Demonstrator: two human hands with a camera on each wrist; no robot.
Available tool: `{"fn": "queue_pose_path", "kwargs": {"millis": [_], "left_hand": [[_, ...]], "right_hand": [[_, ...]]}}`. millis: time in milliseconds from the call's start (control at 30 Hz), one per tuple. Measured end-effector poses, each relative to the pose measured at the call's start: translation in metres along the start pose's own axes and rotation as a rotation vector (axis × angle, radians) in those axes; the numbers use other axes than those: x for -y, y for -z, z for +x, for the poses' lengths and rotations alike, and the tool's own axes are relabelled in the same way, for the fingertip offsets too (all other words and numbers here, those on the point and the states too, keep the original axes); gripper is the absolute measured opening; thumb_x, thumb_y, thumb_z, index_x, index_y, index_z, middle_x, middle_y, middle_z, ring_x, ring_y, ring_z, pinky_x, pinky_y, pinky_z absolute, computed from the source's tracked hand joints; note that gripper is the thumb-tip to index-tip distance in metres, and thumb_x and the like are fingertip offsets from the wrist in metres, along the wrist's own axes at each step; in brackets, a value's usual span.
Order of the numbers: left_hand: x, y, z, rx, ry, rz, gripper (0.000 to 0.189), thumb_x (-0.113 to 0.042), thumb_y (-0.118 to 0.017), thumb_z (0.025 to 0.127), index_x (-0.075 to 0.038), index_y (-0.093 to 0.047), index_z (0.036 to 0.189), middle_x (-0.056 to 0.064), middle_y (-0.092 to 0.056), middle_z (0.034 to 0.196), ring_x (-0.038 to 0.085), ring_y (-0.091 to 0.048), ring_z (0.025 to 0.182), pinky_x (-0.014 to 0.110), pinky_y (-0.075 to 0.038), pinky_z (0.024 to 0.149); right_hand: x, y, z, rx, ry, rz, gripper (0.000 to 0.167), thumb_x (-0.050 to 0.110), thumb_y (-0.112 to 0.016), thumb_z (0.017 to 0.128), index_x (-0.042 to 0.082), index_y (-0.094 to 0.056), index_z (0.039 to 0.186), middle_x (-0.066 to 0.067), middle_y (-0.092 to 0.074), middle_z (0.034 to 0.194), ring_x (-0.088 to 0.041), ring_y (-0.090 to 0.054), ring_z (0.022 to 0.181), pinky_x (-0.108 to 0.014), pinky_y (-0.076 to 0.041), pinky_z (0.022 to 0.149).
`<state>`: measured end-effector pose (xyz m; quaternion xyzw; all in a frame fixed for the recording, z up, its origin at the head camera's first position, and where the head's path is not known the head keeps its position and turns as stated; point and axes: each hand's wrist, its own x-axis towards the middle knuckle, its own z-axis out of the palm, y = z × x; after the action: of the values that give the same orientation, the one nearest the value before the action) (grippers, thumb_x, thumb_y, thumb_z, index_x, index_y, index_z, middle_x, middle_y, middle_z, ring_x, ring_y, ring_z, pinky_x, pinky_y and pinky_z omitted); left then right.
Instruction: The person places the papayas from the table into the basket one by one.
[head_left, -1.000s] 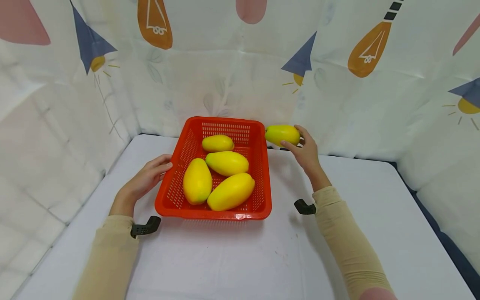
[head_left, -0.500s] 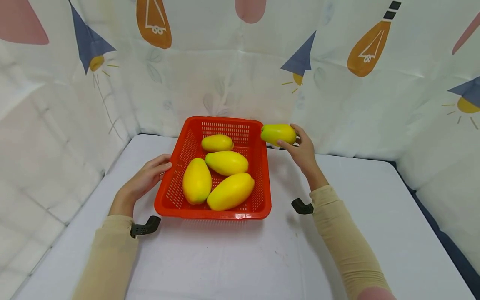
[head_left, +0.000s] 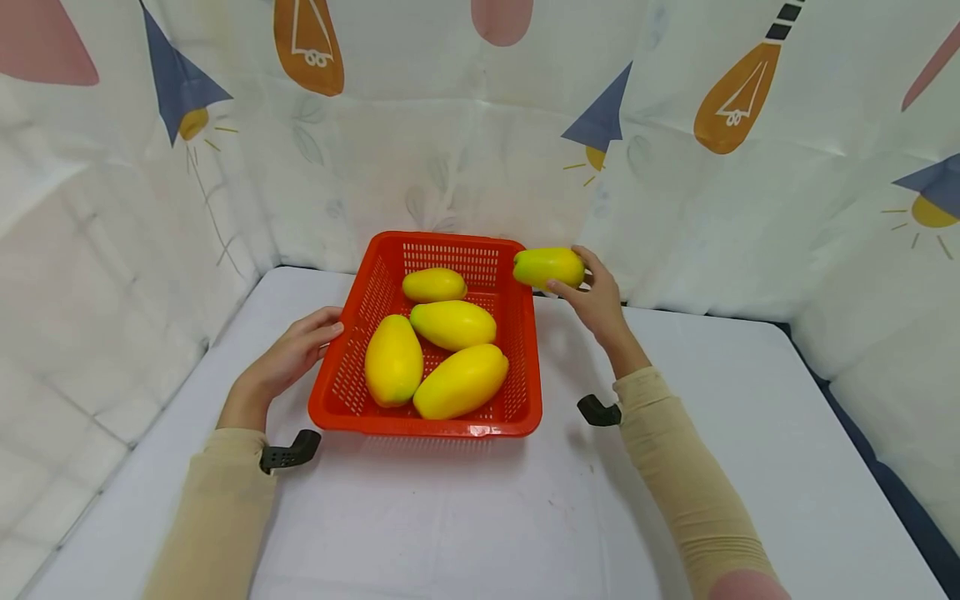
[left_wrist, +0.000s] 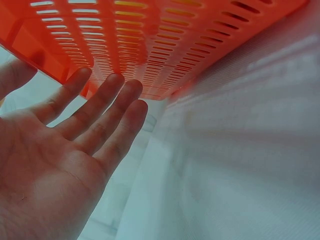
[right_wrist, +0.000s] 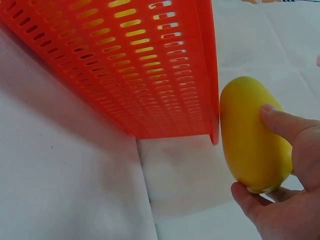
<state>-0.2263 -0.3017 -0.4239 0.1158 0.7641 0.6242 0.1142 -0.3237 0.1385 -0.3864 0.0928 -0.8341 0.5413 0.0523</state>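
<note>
A red slotted plastic basket (head_left: 427,427) stands on the table with several yellow papayas inside, among them a plump papaya (head_left: 393,361) at the left and a smaller papaya (head_left: 434,285) at the back. My left hand (head_left: 296,354) is at the basket's left side. In the left wrist view its fingers (left_wrist: 102,107) are extended, tips right at the slotted wall. My right hand (head_left: 600,304) grips another papaya (head_left: 549,267), greenish at its far end, thumb on one side and fingers round its base. This papaya is raised at the basket's right back corner, its tip overlapping the rim in the head view.
A white cloth covers the table (head_left: 465,517). Behind it and at both sides hang pale printed curtains (head_left: 480,158), close to the basket's back edge. Black wrist mounts (head_left: 292,451) stick out from both sleeves.
My right hand has moved left with the papaya, whose tip went from just outside the basket's right rim to over it. The left hand and the basket have stayed put.
</note>
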Motion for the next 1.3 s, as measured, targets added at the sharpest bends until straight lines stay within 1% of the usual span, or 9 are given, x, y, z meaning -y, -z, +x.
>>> {"fn": "queue_pose_path", "kwargs": {"millis": [133,433,767,1033,1300], "left_hand": [[0.000,0.000,0.000,0.000,0.000,-0.002,0.041,-0.033,-0.039,0.104,-0.007,-0.042,0.135,-0.005,-0.052,0.120,0.005,-0.055,0.105,0.015,-0.048,0.089],[0.000,0.000,0.000,0.000,0.002,-0.002,0.041,-0.033,-0.038,0.104,-0.008,-0.042,0.136,-0.005,-0.052,0.121,0.005,-0.055,0.106,0.014,-0.048,0.090],[0.000,-0.001,0.000,-0.003,0.001,0.001,0.041,-0.033,-0.039,0.104,-0.007,-0.043,0.135,-0.005,-0.052,0.120,0.005,-0.055,0.106,0.015,-0.048,0.090],[0.000,-0.001,0.000,-0.004,0.004,0.008,0.043,-0.034,-0.039,0.104,-0.006,-0.041,0.136,-0.004,-0.052,0.121,0.005,-0.054,0.107,0.014,-0.047,0.091],[0.001,0.000,0.000,-0.004,0.001,0.012,0.044,-0.035,-0.039,0.104,-0.006,-0.041,0.137,-0.004,-0.052,0.122,0.005,-0.054,0.108,0.014,-0.047,0.091]], "right_hand": [[0.001,-0.002,0.001,0.014,0.002,0.007,0.077,0.031,-0.073,0.086,0.018,-0.033,0.150,-0.008,-0.036,0.151,-0.032,-0.046,0.129,-0.045,-0.047,0.101],[0.005,-0.006,0.000,0.019,0.000,0.025,0.076,0.029,-0.071,0.088,0.018,-0.031,0.151,-0.008,-0.035,0.152,-0.033,-0.044,0.130,-0.046,-0.045,0.103],[0.008,-0.008,0.000,0.014,0.005,0.035,0.075,0.028,-0.070,0.088,0.017,-0.031,0.151,-0.008,-0.036,0.152,-0.031,-0.046,0.130,-0.046,-0.046,0.103],[0.009,-0.011,0.000,0.025,-0.003,0.041,0.067,0.026,-0.064,0.093,0.021,-0.031,0.151,-0.004,-0.033,0.155,-0.030,-0.044,0.135,-0.047,-0.046,0.104],[0.010,-0.011,0.000,0.048,-0.002,0.070,0.064,0.023,-0.058,0.096,0.018,-0.028,0.153,-0.003,-0.029,0.157,-0.029,-0.042,0.138,-0.048,-0.043,0.106]]}}
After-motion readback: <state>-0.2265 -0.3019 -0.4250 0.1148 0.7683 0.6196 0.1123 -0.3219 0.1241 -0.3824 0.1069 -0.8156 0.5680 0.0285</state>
